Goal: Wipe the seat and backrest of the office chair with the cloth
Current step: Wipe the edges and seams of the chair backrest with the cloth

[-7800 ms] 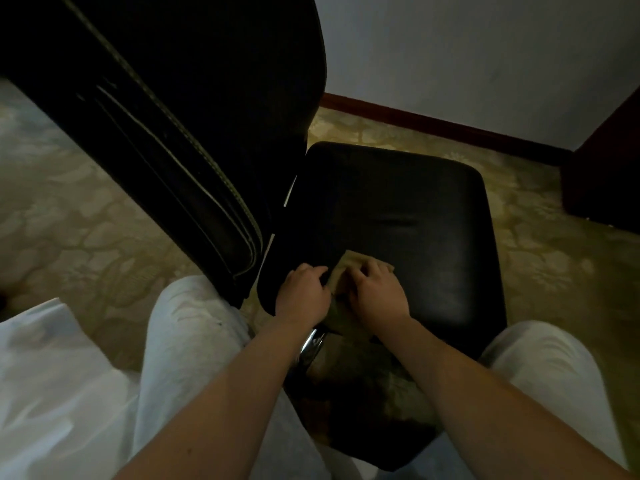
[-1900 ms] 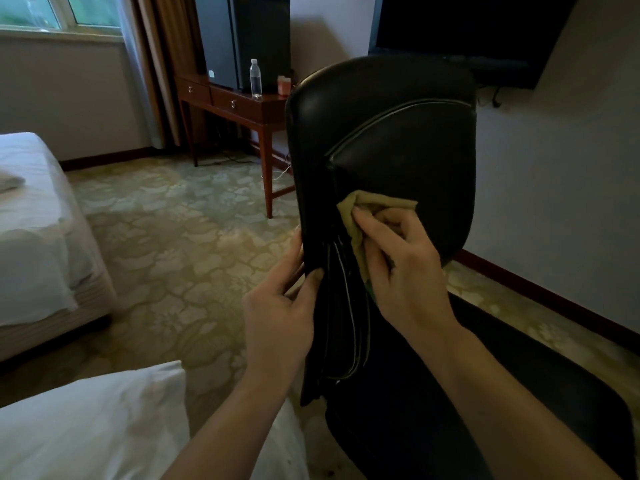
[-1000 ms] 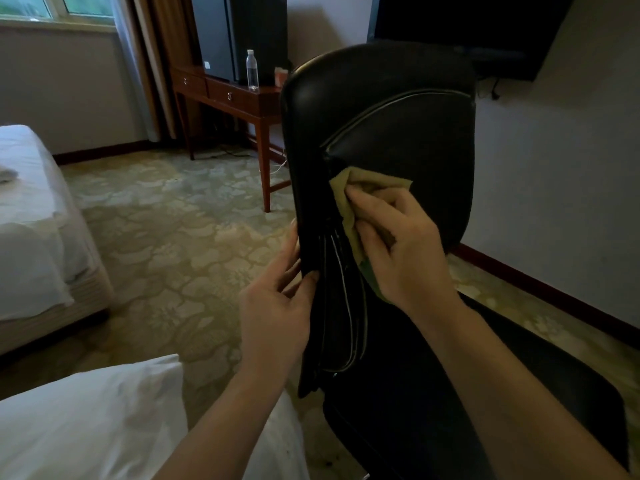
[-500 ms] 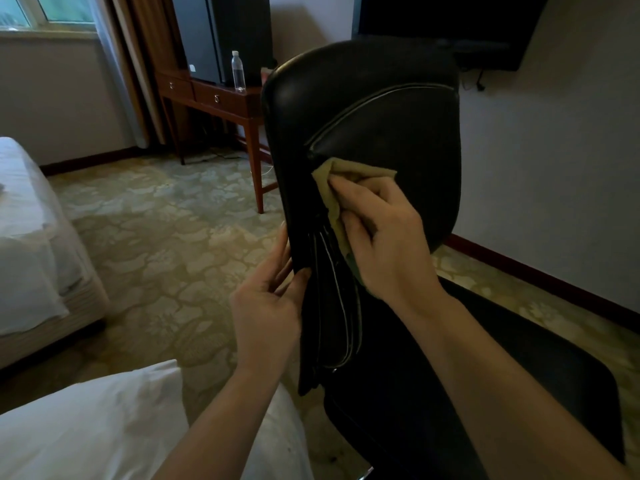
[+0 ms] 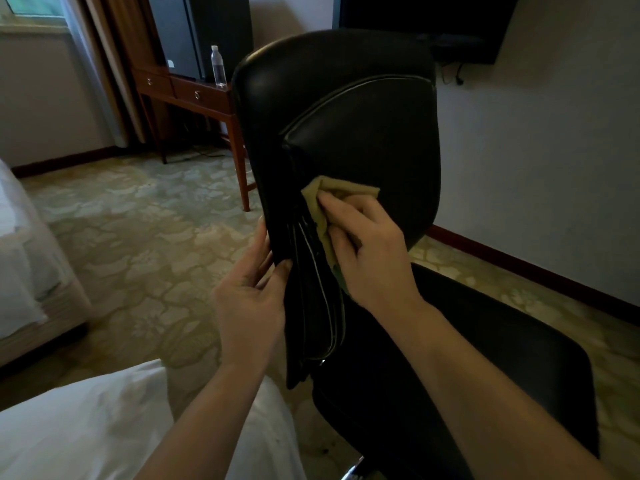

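- The olive cloth (image 5: 341, 190) is pressed against the lower part of the black backrest (image 5: 346, 116), gripped under the curled fingers of the right hand (image 5: 370, 247)
- The backrest's left edge is pinched by the left hand (image 5: 249, 299) — thumb in front, fingers behind
- The seat (image 5: 485, 358) lies below
- A water bottle (image 5: 218, 69) is stood on a wooden desk (image 5: 194, 95) behind

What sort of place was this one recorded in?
Most likely a hotel bedroom: a white-sheeted bed at the left, a dark wooden desk with drawers carrying a clear plastic water bottle, and a black flat screen mounted on the wall, over patterned beige carpet.
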A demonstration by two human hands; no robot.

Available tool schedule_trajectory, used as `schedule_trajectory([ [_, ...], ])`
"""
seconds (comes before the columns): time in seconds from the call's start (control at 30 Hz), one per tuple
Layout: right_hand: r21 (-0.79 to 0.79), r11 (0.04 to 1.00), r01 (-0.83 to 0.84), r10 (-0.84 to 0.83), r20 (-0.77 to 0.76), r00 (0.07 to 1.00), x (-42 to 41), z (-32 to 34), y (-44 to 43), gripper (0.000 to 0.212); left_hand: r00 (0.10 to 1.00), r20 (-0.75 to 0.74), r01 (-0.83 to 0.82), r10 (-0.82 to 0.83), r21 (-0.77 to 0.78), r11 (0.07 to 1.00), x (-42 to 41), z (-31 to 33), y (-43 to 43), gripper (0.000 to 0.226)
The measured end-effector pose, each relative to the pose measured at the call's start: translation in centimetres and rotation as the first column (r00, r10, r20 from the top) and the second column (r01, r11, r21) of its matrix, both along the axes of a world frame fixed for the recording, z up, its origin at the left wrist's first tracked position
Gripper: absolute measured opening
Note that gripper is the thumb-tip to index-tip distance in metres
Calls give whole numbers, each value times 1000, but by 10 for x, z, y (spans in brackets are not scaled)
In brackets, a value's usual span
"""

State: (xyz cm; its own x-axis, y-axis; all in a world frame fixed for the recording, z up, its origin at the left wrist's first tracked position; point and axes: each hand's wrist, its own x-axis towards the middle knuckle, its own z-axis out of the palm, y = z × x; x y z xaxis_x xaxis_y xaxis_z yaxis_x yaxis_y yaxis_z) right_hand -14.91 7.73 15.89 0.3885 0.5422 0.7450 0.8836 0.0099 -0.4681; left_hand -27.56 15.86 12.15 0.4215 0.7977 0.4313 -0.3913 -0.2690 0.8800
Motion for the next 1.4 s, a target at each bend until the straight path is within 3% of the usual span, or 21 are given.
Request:
schedule_trajectory([
  [0.13,21,999,-24,24,2,1000,-1,17,11,37,1000,6,12,-12,-11,1000,0,-1,0,59],
  [0.4,-50,999,-10,10,-7,1000,8,-38,-16,28,999,5,-33,33,17,999,2,-1,-2,56],
  [0.77,63,998,-6,4,33,999,-1,11,12,29,999,-19,-32,33,42,999,0,-2,0,59],
  [1.07,10,998,67,-67,-15,998,-6,-51,-10,33,998,-15,-55,55,19,998,0,0,-2,59],
  [1.4,136,990,30,-25,-32,999,-15,1,15,31,997,-53,-48,50,41,998,-2,-1,0,61],
])
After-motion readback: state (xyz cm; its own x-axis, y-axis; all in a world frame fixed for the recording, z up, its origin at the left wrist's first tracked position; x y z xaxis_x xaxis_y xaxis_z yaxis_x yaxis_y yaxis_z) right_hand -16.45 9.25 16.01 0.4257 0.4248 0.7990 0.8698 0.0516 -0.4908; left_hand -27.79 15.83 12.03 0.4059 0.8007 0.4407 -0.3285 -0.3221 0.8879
